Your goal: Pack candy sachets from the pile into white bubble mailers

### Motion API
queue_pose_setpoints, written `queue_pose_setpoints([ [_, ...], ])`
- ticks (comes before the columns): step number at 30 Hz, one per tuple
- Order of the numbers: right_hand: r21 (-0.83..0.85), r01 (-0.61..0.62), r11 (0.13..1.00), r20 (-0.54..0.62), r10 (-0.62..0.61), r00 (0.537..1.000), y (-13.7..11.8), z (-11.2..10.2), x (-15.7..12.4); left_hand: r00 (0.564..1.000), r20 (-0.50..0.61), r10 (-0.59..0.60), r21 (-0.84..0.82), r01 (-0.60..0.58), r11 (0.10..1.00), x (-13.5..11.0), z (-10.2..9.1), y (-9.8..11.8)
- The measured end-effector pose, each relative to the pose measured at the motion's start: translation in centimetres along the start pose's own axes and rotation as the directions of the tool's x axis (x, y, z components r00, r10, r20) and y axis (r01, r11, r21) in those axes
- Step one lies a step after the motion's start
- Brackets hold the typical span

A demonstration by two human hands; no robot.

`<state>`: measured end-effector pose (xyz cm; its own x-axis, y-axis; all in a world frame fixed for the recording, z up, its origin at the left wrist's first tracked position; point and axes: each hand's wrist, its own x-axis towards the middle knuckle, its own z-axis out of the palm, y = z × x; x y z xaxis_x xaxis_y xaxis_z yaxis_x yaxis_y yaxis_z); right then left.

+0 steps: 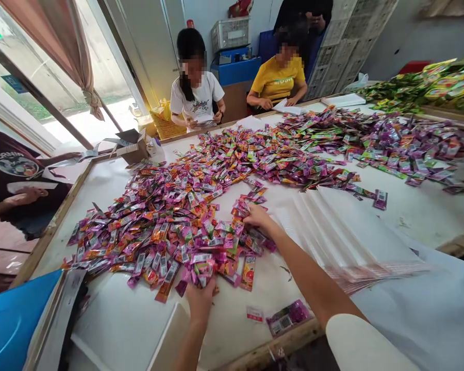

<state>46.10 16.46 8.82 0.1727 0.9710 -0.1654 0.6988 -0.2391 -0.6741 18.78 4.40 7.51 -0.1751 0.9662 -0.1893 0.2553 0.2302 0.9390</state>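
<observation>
A big heap of small purple, pink and green candy sachets (166, 226) covers the white table (410, 211). My left hand (200, 300) is at the heap's near edge, fingers closed on a small bunch of sachets (201, 268). My right hand (257, 215) reaches further in, fingers curled down onto sachets at the heap's right edge. Beside my right forearm lies a fanned stack of white bags (348, 232). One purple sachet (288, 317) and a small pink label (254, 313) lie apart near the table's front edge.
Two people sit at the far side, one in a white shirt (196, 98), one in yellow (278, 77), handling white bags. Another person's arm (19, 198) rests at the left. Green packets (421, 87) pile at the far right. A blue bin (11, 319) stands near left.
</observation>
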Motion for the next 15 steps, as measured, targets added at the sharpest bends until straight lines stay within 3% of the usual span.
queue_pose_setpoints([
  [3, 0.231, 0.108, 0.967, 0.133, -0.142, 0.981, -0.3, 0.9, -3.2, 0.998, -0.043, -0.049, -0.055, 0.047, 0.997, 1.2, 0.2, 1.3],
  [5, 0.413, 0.113, 0.904, 0.121, -0.178, 0.977, -0.2, 0.7, -4.6, 0.997, -0.053, -0.048, -0.131, 0.041, 0.991, 2.0, -0.4, 1.7],
  [7, 0.634, 0.06, 0.771, 0.037, -0.108, 0.993, 0.0, 0.0, -5.3, 0.998, -0.045, -0.041, -0.18, 0.032, 0.983, 2.4, -1.4, 2.1],
  [9, 0.764, -0.025, 0.644, -0.024, 0.067, 0.997, 0.0, -0.7, -5.4, 1.0, -0.026, 0.005, -0.166, -0.009, 0.986, 2.3, -2.5, 2.8],
  [10, 0.78, -0.065, 0.622, -0.04, 0.153, 0.987, -0.1, -1.0, -5.3, 0.999, -0.018, 0.037, -0.154, -0.039, 0.987, 2.2, -2.8, 3.4],
  [13, 0.725, -0.139, 0.675, -0.065, 0.268, 0.961, -0.7, -1.5, -4.5, 0.993, 0.07, 0.092, -0.157, -0.08, 0.984, 1.6, -2.1, 5.8],
  [15, 0.702, -0.141, 0.698, -0.067, 0.261, 0.963, -1.2, -1.6, -3.9, 0.968, 0.247, 0.048, -0.172, -0.005, 0.985, 1.4, -0.5, 7.2],
])
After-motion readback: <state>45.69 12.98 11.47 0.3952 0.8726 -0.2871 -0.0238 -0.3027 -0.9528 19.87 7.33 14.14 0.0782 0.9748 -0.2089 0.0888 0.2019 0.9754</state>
